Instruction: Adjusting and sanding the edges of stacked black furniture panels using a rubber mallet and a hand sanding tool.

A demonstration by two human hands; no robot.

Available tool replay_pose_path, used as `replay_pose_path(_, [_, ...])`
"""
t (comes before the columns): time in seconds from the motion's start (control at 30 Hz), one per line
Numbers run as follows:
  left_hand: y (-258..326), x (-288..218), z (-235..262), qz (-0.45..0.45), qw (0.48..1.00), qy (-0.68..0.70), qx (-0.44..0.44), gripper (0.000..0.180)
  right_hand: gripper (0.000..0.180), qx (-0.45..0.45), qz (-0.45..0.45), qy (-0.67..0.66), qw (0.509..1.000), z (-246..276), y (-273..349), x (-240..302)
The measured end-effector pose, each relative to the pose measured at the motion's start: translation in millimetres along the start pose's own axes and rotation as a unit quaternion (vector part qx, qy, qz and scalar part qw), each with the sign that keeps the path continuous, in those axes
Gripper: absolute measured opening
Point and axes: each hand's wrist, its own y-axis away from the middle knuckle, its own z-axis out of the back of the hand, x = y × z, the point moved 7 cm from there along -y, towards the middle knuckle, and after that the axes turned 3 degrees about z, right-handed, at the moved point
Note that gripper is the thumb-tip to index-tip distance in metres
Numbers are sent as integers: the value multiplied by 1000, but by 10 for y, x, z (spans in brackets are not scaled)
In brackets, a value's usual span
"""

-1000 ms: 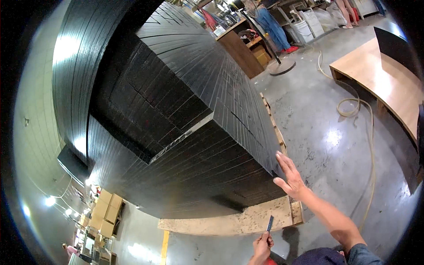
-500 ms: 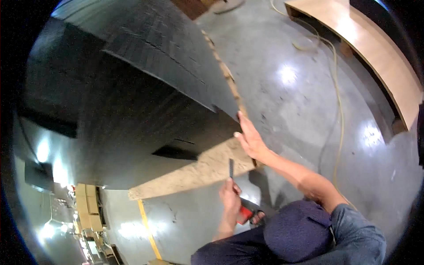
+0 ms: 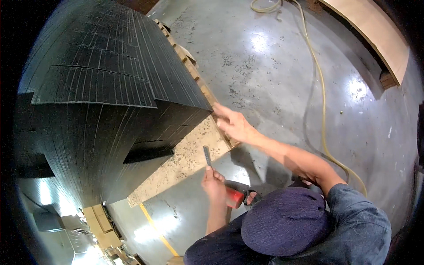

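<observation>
A: What do we see nearest to us?

B: A round, dark purple knitted cap (image 3: 285,221) at the lower middle of the frame, with a grey-blue cloth sleeve (image 3: 357,216) to its right.

A: And the left hand (image 3: 213,180)?

B: We find it above and left of the cap, slightly blurred, its fingers wrapped around the lower end of a thin, flat, dark strip-shaped tool (image 3: 206,155). The tool points up, just below the middle of the frame.

A: The right hand (image 3: 236,126)?

B: Near the centre, fingers loosely bent, thumb apart, its fingertips at the corner of a large, black, grooved block (image 3: 95,132). We cannot tell whether they grip it.

A: Where does that block sit?

B: It fills the left and upper left, over a pale, speckled wooden board (image 3: 192,154).

A: Farther off?

B: We make out a yellowish, thin hose (image 3: 321,88) winding down the right side over the grey, glossy floor (image 3: 274,75), a curved, light-brown wooden panel (image 3: 382,28) at the upper right, and brown, box-shaped cartons (image 3: 99,221) at the lower left.
</observation>
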Motion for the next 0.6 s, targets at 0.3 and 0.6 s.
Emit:
replay_pose_path(0.3, [39, -181, -143, -4, 1000, -6, 7, 24, 57, 10, -49, -1, 999, 14, 38, -16])
replay_pose_path(0.6, [-112, -509, -997, -16, 993, -75, 95, 21, 33, -7, -192, -11, 981, 117, -24, 141])
